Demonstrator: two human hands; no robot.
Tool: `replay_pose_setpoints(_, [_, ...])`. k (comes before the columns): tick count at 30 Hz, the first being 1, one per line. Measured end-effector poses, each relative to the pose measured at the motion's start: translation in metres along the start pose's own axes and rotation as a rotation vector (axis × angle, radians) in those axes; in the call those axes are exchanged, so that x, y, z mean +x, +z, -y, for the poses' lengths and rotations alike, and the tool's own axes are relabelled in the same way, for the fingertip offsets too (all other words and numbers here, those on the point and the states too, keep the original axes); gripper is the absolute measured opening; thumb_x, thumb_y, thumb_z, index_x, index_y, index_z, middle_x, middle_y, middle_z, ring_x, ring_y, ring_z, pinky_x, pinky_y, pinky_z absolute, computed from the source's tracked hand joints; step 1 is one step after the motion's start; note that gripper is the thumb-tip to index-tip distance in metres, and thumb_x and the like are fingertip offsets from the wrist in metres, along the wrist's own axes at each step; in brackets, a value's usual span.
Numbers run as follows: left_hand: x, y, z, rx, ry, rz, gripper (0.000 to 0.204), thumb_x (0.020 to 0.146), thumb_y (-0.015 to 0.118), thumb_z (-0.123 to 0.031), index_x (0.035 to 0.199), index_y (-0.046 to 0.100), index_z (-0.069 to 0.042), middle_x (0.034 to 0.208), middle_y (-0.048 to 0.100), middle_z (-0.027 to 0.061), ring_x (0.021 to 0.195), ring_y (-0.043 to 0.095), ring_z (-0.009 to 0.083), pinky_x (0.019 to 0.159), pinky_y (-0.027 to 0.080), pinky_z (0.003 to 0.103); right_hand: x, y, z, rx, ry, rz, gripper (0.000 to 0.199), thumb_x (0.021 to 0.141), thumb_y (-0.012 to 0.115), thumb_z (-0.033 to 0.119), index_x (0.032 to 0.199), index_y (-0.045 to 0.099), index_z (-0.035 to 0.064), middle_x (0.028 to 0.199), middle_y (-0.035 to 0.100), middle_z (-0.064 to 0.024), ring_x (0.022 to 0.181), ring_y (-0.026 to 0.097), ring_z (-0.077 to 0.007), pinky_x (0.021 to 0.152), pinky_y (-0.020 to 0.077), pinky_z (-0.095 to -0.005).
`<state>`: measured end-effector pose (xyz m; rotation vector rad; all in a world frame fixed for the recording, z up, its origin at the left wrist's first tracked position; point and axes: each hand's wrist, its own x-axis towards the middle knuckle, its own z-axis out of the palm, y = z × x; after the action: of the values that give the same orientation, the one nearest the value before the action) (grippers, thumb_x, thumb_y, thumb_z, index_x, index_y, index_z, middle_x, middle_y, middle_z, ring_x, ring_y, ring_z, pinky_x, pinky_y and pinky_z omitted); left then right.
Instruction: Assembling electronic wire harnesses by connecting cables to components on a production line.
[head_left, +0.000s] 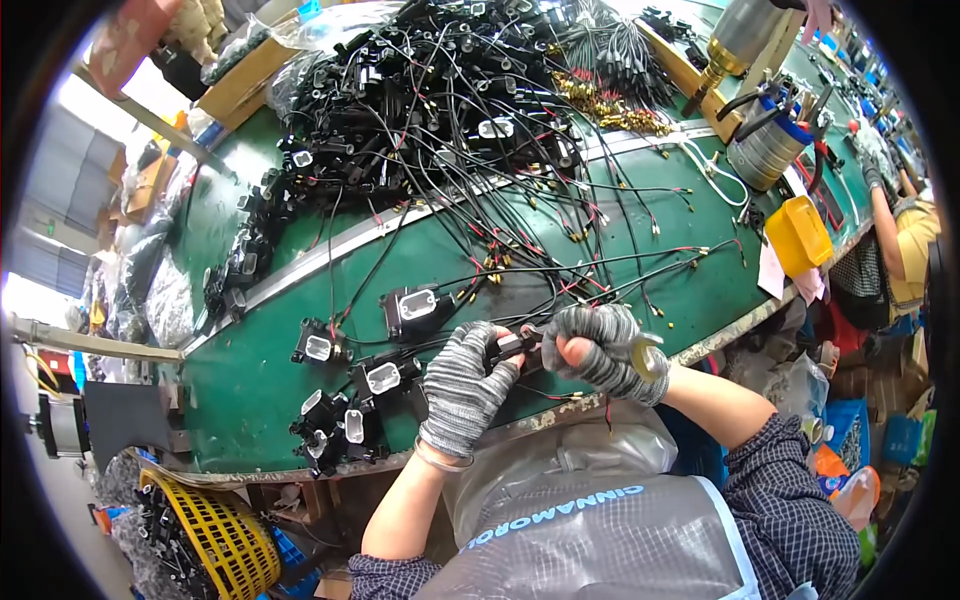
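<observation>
One black part (509, 346): left grip (462, 385) pinches it, right grip (602, 348) I can't make out. Likely light, stiff; hold its sides

Light-blue capital letters (556, 515) stand on the person's grey apron (620, 545). They form one word along a slanting line.

"Where can the right hand (605, 352) pass?"

"Two o'clock, over bare green tabletop (715, 297), short of the yellow container (798, 235)."

"And twelve?"

"Blocked: a heap of black parts (400, 110), its cables (490, 220) fanning down towards both hands."

"From the left hand (460, 388), nine o'clock?"

"Loose black housings (320, 347) crowd it, eight round to eleven. Beyond them, more open tabletop."

"One o'clock from the right?"

"A power tool (740, 45) stands in the way."
</observation>
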<state>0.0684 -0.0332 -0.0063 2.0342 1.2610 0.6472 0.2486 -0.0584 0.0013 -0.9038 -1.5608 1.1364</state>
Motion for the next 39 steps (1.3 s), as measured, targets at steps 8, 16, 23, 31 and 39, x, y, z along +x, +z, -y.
replay_pose_setpoints(8, [-0.004, -0.01, -0.012, 0.137, 0.479, -0.077, 0.026, 0.063, 0.065, -0.004, 0.088, 0.057, -0.008, 0.083, 0.057, 0.0093, 0.068, 0.056, 0.0238, 0.062, 0.046, 0.029, 0.048, -0.034, 0.009, 0.704, 0.802, 0.184, 0.045, 0.082, 0.042, 0.05, 0.072, 0.049, 0.0067, 0.06, 0.052, -0.0034, 0.037, 0.044, -0.0097, 0.037, 0.0379, -0.0223])
replay_pose_setpoints(16, [0.003, -0.013, -0.002, -0.438, -0.099, -0.098, 0.026, 0.064, 0.064, -0.006, 0.088, 0.057, -0.004, 0.082, 0.057, 0.0086, 0.071, 0.057, 0.022, 0.063, 0.047, 0.03, 0.031, 0.006, 0.031, 0.137, 0.062, -0.048, 0.042, 0.083, 0.043, 0.046, 0.066, 0.043, 0.0084, 0.057, 0.052, -0.0058, 0.036, 0.046, -0.0096, 0.03, 0.0365, -0.0219])
replay_pose_setpoints(23, [-0.004, -0.023, -0.01, 0.301, 0.56, -0.122, 0.025, 0.068, 0.065, -0.006, 0.091, 0.055, -0.004, 0.084, 0.056, 0.005, 0.074, 0.055, 0.0138, 0.062, 0.046, 0.026, 0.07, -0.028, 0.013, 0.534, 0.764, 0.089, 0.045, 0.083, 0.044, 0.048, 0.065, 0.05, 0.0066, 0.054, 0.053, -0.0033, 0.038, 0.048, -0.0108, 0.034, 0.0375, -0.0216])
replay_pose_setpoints(31, [0.0, -0.026, 0.001, -0.376, -0.131, -0.11, 0.025, 0.065, 0.064, -0.009, 0.088, 0.057, -0.005, 0.079, 0.056, 0.0075, 0.067, 0.055, 0.024, 0.06, 0.046, 0.032, 0.057, 0.013, 0.043, -0.012, -0.058, 0.062, 0.046, 0.081, 0.046, 0.05, 0.063, 0.049, 0.0074, 0.051, 0.052, -0.0045, 0.034, 0.046, -0.0116, 0.028, 0.0334, -0.0211])
replay_pose_setpoints(39, [-0.001, -0.033, -0.002, 0.266, 0.432, -0.202, 0.029, 0.066, 0.066, -0.01, 0.092, 0.055, -0.002, 0.077, 0.058, 0.0046, 0.063, 0.054, 0.0114, 0.055, 0.045, 0.025, 0.091, -0.018, 0.012, 0.632, 0.792, 0.025, 0.041, 0.079, 0.05, 0.048, 0.07, 0.052, 0.0076, 0.058, 0.055, -0.0046, 0.044, 0.053, -0.0147, 0.036, 0.0415, -0.0282])
